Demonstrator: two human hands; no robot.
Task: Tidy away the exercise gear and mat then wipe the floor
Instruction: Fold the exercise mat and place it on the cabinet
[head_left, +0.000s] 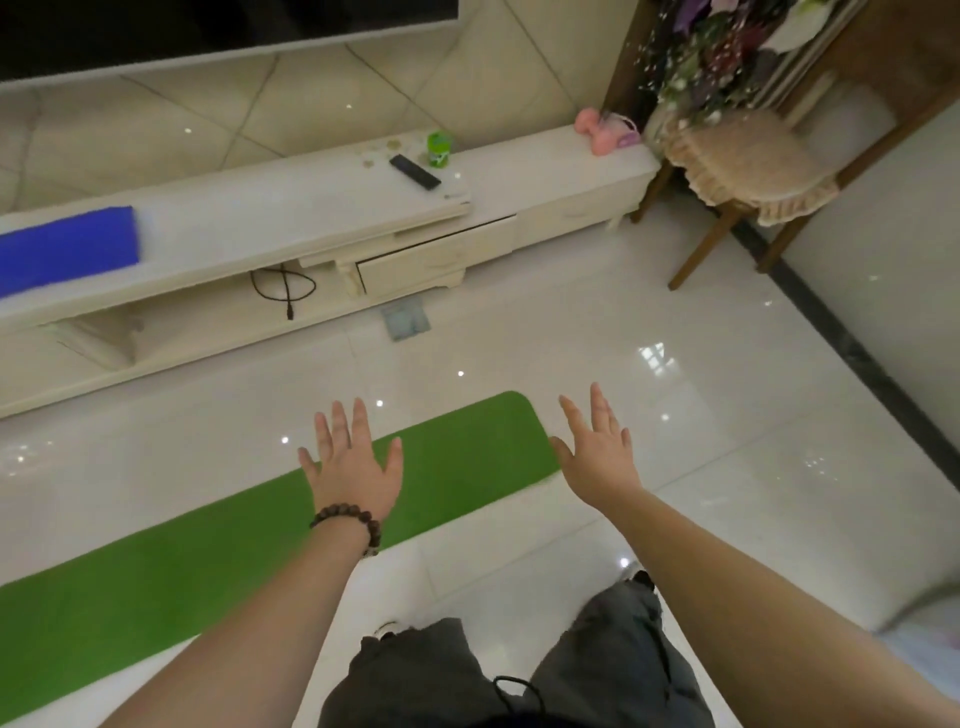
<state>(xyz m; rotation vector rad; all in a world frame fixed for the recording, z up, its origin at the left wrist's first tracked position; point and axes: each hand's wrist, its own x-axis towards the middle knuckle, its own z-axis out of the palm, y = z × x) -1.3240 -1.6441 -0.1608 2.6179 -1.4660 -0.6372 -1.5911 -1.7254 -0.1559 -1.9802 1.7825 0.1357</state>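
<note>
A: Head view, one camera, and here we go: both arms are stretched out over the green mat (218, 561), which lies flat on the glossy floor (727, 415).

B: What about the grip on each side?

A: Nothing held. The left hand (356, 470) has its fingers spread and straight above the mat's far end; the right hand (600, 449) is just as open, fingers fanned, just past the mat's rounded corner and over bare tile. Whether either palm touches anything, I can't tell from here.

B: And the rest of the gear?

A: Well beyond both hands, on the long white worktop (311, 208) under the television, a pink dumbbell (597, 132) sits at the right end beside something pink and purple I can't make out. Far off to the left of the left hand, a blue roll (67, 249) lies on that same worktop. There's a remote (415, 171) and a green cup (439, 148) between them.

B: How will the mat handle?

A: I'd judge it light, soft and floppy, so no lifting it flat. Take the short end nearest the hands, one hand at each corner, and roll it tight. On polished tile it may well slide as it's rolled, so keep some weight on it.
</note>
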